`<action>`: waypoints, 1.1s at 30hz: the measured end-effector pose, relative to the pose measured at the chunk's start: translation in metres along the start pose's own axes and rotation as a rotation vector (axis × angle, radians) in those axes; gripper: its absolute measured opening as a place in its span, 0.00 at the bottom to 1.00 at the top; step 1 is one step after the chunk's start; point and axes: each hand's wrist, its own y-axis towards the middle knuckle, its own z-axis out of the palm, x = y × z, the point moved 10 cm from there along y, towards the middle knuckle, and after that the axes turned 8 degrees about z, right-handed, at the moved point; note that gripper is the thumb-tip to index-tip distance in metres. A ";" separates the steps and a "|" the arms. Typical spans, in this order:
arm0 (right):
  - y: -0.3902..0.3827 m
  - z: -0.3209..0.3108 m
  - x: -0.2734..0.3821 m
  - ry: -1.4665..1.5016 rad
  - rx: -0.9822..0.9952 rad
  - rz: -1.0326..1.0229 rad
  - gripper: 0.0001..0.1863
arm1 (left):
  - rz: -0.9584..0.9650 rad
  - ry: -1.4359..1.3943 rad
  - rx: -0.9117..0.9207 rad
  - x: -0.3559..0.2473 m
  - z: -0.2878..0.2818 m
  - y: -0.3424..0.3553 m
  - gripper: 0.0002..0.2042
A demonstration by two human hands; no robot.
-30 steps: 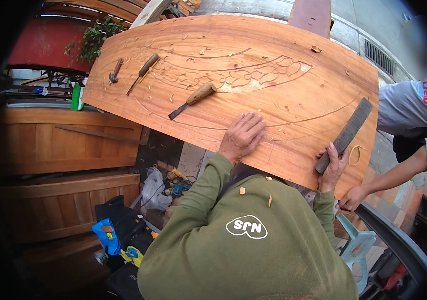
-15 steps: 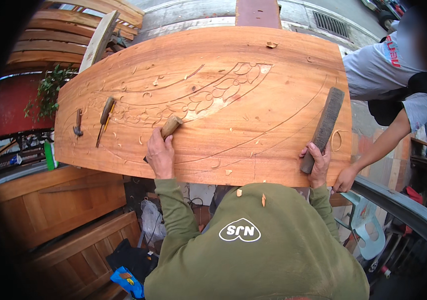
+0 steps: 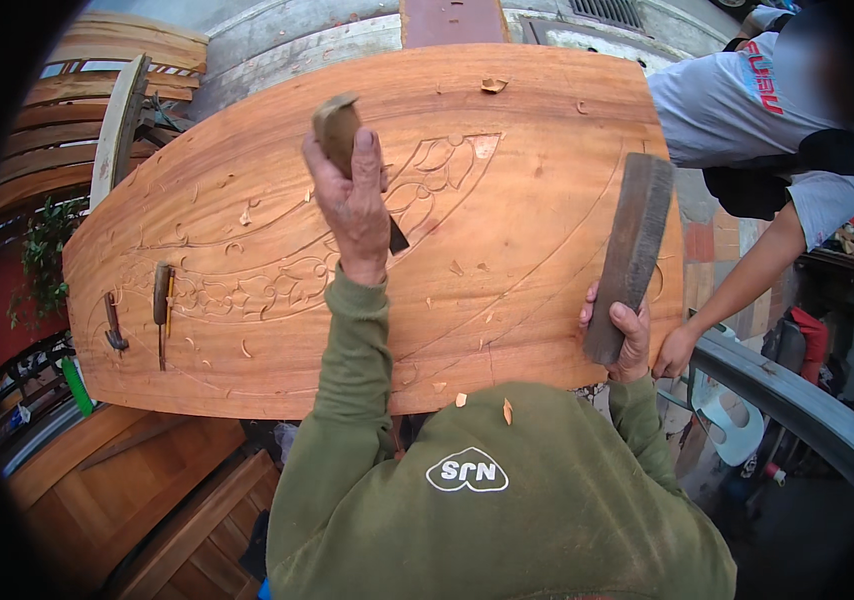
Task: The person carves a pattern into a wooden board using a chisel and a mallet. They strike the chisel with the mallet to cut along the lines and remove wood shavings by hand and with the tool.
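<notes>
My left hand (image 3: pixel 357 215) is wrapped round the wooden handle of a chisel (image 3: pixel 335 130), raised over the carved panel; its dark blade shows below, beside the wrist. My right hand (image 3: pixel 633 338) grips the lower end of a long dark wooden block (image 3: pixel 637 225), which slants up over the panel's right side. Under both hands lies a broad reddish-brown wooden panel (image 3: pixel 537 225). Leaf and scroll shapes are carved along a curved band in it, and thin curved lines cross the rest. A carved leaf motif (image 3: pixel 437 180) sits just right of my left hand.
On the panel's left lie a small hammer (image 3: pixel 114 325), another wooden-handled chisel (image 3: pixel 161 292) and a yellow pencil (image 3: pixel 170 300). Shavings (image 3: pixel 494 86) are scattered about. At the right edge rests another person's hand (image 3: pixel 676 352). A pale plastic chair (image 3: pixel 732 425) stands below it.
My left hand has lifted the chisel up and away from the panel's near edge, toward the carved band. My right hand still holds the block, now more upright. The view has shifted somewhat.
</notes>
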 end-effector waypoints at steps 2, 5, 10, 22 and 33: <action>0.012 0.013 0.012 -0.071 0.067 0.019 0.33 | 0.081 0.215 0.052 0.013 0.037 0.017 0.26; 0.022 0.031 0.028 -0.142 0.076 0.039 0.32 | 0.325 0.412 0.265 0.023 0.131 0.016 0.22; 0.038 0.005 0.038 -0.251 0.024 -0.027 0.27 | 0.344 0.448 0.435 0.032 0.238 -0.013 0.25; 0.080 -0.009 0.120 -0.460 -0.192 -0.324 0.25 | 0.286 0.431 0.457 0.095 0.248 0.012 0.28; 0.144 0.009 0.119 -0.826 -0.251 -0.287 0.26 | 0.300 0.354 0.465 0.093 0.244 0.015 0.28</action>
